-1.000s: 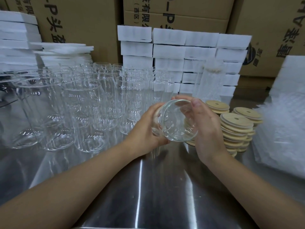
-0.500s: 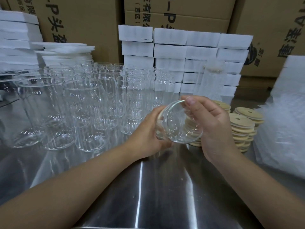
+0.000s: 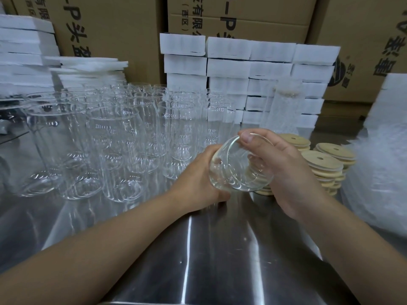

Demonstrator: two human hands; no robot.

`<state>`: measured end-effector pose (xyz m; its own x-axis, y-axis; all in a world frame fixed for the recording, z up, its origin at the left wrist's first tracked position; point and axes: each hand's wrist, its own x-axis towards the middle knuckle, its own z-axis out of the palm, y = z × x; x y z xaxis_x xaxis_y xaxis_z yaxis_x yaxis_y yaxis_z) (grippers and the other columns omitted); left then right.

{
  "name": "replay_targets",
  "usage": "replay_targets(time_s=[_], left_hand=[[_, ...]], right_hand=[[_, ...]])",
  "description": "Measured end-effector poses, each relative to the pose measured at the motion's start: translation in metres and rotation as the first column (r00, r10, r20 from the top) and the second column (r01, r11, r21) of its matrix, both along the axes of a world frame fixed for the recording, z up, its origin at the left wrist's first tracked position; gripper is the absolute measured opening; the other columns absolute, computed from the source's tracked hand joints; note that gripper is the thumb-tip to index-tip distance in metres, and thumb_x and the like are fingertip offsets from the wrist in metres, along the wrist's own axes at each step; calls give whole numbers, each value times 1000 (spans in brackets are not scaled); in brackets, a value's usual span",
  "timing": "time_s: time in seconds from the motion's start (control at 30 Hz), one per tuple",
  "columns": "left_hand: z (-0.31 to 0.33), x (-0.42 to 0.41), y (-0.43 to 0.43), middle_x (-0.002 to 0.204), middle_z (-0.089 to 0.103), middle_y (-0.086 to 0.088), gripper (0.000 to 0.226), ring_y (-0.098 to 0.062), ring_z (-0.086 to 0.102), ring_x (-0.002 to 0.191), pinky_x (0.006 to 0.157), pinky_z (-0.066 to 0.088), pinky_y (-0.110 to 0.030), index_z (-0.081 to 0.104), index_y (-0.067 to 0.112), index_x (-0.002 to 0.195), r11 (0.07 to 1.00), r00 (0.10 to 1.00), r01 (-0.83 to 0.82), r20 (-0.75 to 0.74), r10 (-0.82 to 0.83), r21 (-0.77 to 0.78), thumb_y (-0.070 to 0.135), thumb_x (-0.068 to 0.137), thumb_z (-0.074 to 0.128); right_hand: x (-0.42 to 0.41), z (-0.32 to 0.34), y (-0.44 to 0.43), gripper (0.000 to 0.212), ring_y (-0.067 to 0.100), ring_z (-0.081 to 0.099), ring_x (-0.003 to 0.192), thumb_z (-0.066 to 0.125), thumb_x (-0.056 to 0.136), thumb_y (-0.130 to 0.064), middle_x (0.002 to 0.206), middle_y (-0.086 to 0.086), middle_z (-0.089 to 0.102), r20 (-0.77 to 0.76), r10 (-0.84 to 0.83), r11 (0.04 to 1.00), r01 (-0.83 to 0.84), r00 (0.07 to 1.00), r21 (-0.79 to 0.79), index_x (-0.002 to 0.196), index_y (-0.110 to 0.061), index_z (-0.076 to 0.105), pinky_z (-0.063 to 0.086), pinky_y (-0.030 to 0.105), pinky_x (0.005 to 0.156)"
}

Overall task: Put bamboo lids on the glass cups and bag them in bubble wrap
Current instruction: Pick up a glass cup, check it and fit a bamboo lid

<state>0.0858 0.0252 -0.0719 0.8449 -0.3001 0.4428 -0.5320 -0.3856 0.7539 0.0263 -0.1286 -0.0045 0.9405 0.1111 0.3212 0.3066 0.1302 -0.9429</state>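
One view, from your head: wide-angle, facing forward and down across tabletop (image 3: 220, 265). Close range: your left hand (image 3: 198, 176) and right hand (image 3: 293, 172) mid-frame, forearms entering from bottom edge. Cardboard boxes (image 3: 123, 25) back far side.

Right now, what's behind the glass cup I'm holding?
Through the glass cup, fingers of the right hand and a stack of bamboo lids show, distorted. The cup and hand cover most of that stack, so its height cannot be told.

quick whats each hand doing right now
Left hand: grips the glass cup.
Right hand: holds the same cup, thumb on its rim.
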Motion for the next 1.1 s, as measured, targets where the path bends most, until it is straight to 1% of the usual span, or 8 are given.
replay_targets(time_s=[0.17, 0.3, 0.5, 0.6, 0.7, 0.8, 0.97, 1.1], left_hand=[[1, 2, 2, 121, 50, 9, 83, -14, 63, 87, 75, 56, -41, 41, 49, 124, 995, 996, -84, 46, 81, 54, 22, 59, 84], [3, 2, 2, 118, 55, 10, 77, -19, 64, 93, 75, 55, -43, 45, 39, 127, 991, 994, -99, 46, 95, 92, 22, 61, 83], [6, -7, 4, 113, 57, 25, 78, -7, 64, 100, 86, 53, -42, 30, 64, 108, 989, 992, -124, 32, 122, 75, 32, 58, 81], [7, -7, 4, 114, 56, 25, 80, -11, 65, 100, 87, 53, -45, 34, 59, 115, 995, 996, -90, 8, 90, 47, 32, 55, 80], [6, -5, 4, 110, 57, 25, 78, -3, 62, 100, 89, 53, -41, 40, 46, 120, 997, 998, -64, 9, 64, 39, 31, 53, 77], [8, -7, 2, 104, 59, 20, 78, 8, 61, 91, 81, 52, -22, 36, 53, 110, 999, 998, -41, -48, 41, 2, 29, 47, 74], [12, -12, -1, 106, 58, 16, 78, 18, 57, 90, 72, 43, -2, 42, 33, 118, 998, 998, 13, -57, -17, -66, 23, 52, 82], [13, -17, -1, 121, 61, 9, 83, -15, 68, 88, 77, 57, -28, 49, 30, 129, 991, 992, 50, -105, -63, -126, 25, 56, 89]], right_hand=[[1, -3, 0, 50, 0, 68, 76, 88, 47, -44, 82, -11, 73, 87, -56, 990, 66, 995, -123, 90, -26, 70, 48, 11, 62], [3, -5, -4, 55, 1, 69, 88, 86, 45, -49, 93, -13, 73, 107, -30, 970, 54, 994, -236, 95, -34, 69, 52, 15, 70], [5, -5, -10, 64, -13, 60, 99, 86, 47, -48, 101, -28, 68, 134, 103, 923, -45, 986, -382, 107, -44, 65, 43, 0, 72], [7, -5, -13, 69, -13, 56, 109, 86, 46, -48, 107, -30, 64, 123, 146, 905, -82, 982, -418, 110, -52, 61, 43, 1, 77], [7, -4, -14, 72, -11, 50, 119, 86, 47, -46, 117, -26, 61, 133, 173, 911, -108, 976, -398, 114, -54, 59, 45, 5, 82], [8, -3, -11, 69, -6, 48, 125, 82, 52, -42, 123, -18, 61, 170, 173, 937, -109, 970, -331, 117, -45, 58, 45, 18, 95], [8, -3, -8, 74, 1, 53, 122, 77, 52, -48, 124, -13, 60, 232, 70, 969, -12, 970, -245, 121, -38, 52, 40, 36, 109], [9, -3, -6, 77, 10, 57, 117, 73, 55, -51, 123, -8, 59, 267, -19, 984, 66, 964, -168, 125, -37, 46, 45, 34, 101]])
